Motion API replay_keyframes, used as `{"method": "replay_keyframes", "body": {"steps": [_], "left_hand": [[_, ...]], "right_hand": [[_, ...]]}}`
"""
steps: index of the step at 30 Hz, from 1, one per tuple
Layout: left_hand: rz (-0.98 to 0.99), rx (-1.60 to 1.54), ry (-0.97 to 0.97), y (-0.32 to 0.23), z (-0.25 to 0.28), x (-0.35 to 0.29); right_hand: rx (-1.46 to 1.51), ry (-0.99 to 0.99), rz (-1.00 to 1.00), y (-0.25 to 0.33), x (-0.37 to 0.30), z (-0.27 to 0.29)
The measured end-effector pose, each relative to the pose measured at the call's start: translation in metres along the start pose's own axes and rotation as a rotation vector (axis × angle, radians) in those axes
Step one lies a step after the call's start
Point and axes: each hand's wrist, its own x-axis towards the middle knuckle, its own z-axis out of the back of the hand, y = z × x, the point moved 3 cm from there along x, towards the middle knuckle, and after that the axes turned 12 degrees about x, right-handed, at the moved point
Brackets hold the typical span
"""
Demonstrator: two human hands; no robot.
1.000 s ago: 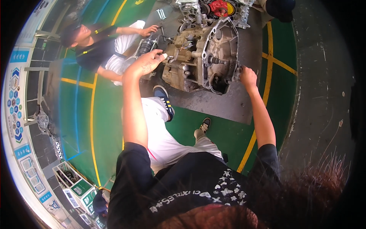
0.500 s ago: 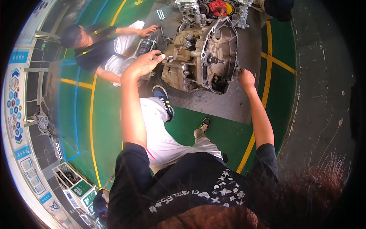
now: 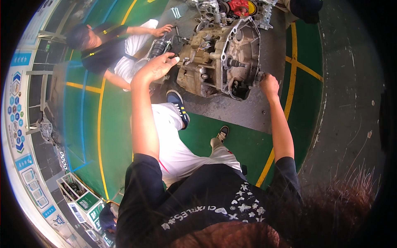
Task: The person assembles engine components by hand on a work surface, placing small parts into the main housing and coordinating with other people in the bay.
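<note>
A dirty metal gearbox [image 3: 200, 68] lies on its side on a grey floor plate, its open bell housing [image 3: 244, 45] facing right with a splined shaft [image 3: 236, 63] sticking out. My left hand [image 3: 157, 68] is at the gearbox's left end, fingers stretched toward it and thumb apart; whether it touches the casing is unclear. With curled fingers, my right hand [image 3: 270, 85] grips the lower right rim of the bell housing. Its fingertips are partly hidden.
A co-worker [image 3: 105, 49] crouches at the left, a hand [image 3: 163, 30] near a dark cylindrical part [image 3: 158, 48]. Behind the gearbox stands an engine [image 3: 231, 10] with red and yellow parts. Several wrenches [image 3: 176, 13] lie at the back. Another person [image 3: 305, 10] is at top right.
The whole view has shifted slightly. Both my hands stay at the two ends of the gearbox, and the co-worker's far hand has risen a little off the parts.
</note>
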Motion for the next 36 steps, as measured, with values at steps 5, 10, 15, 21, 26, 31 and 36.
{"method": "replay_keyframes", "body": {"steps": [5, 10, 15, 21, 26, 31, 36], "left_hand": [[-0.001, -0.030, -0.009, -0.002, 0.002, -0.002], [-0.032, -0.014, -0.027, -0.011, 0.003, 0.000], [-0.049, -0.008, -0.044, -0.005, 0.003, 0.001], [-0.059, 0.017, -0.047, -0.006, 0.004, 0.000], [-0.030, -0.027, -0.020, -0.006, 0.007, -0.005], [-0.014, -0.026, -0.026, -0.003, 0.005, -0.005], [0.008, -0.021, -0.026, -0.006, 0.006, -0.011]], "right_hand": [[0.047, -0.034, -0.048, 0.001, -0.004, 0.006], [-0.009, 0.041, -0.016, -0.013, -0.002, -0.008], [0.077, 0.005, -0.040, -0.005, 0.000, -0.004], [0.053, -0.019, -0.019, 0.003, -0.004, 0.007], [0.074, 0.057, 0.006, -0.004, -0.008, 0.010], [0.197, -0.069, 0.024, 0.001, -0.001, 0.015], [-0.024, 0.029, -0.084, -0.017, -0.005, -0.005]]}}
